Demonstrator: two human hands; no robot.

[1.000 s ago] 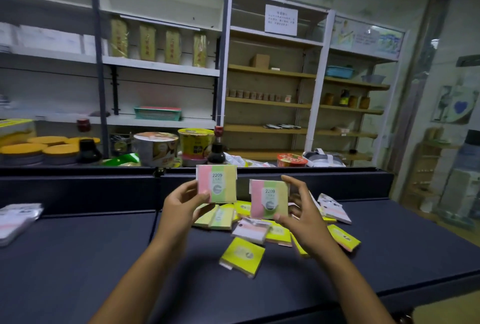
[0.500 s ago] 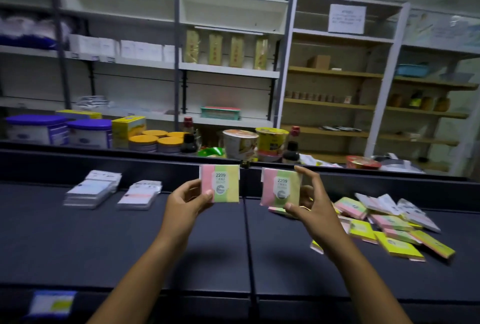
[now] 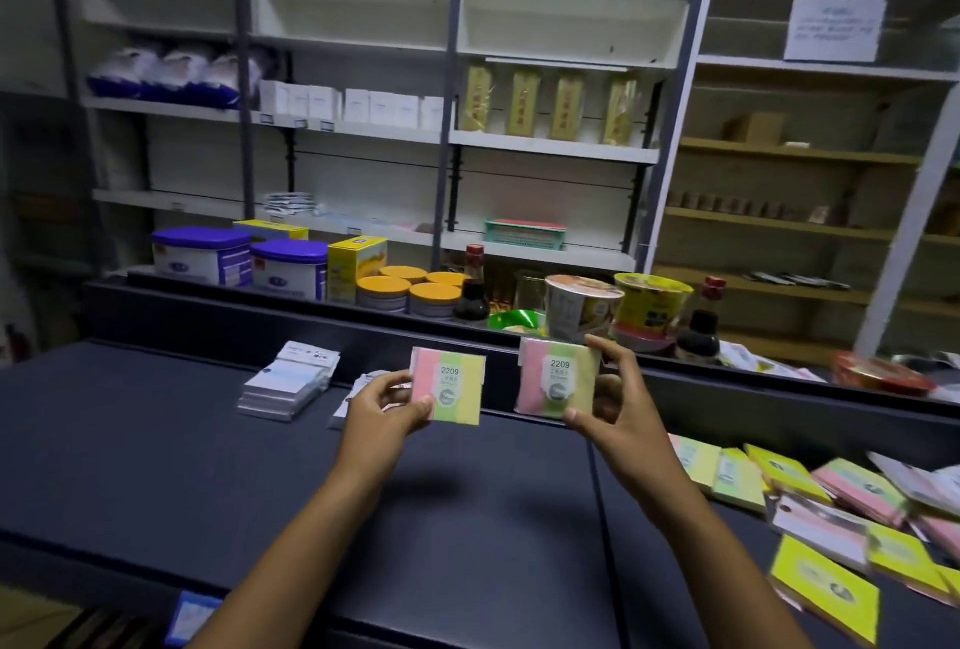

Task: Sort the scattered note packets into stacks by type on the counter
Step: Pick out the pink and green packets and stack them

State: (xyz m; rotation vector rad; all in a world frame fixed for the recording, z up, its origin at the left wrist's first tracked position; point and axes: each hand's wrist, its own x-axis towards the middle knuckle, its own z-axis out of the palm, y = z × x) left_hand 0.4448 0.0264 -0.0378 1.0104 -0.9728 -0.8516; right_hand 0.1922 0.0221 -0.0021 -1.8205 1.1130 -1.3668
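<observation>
Mid-sort: left hand (image 3: 384,406) pinched one striped packet (image 3: 451,391), right hand (image 3: 618,406) pinched a matching packet (image 3: 558,383), both raised above the counter (image 3: 156,440). Next move probably called for laying the pair down as a new stack near the white stack (image 3: 288,383). A second stack (image 3: 353,396) sat mostly hidden behind the left hand. Loose pile (image 3: 831,508) cut off at right; label print too small to read.

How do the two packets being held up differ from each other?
The left packet faces the camera nearly flat, while the right packet is tilted and turned a little. The left hand pinches its packet at the left edge; the right hand spans its packet from top to bottom. Both show pink, green and yellow stripes and a label reading 2209.
</observation>
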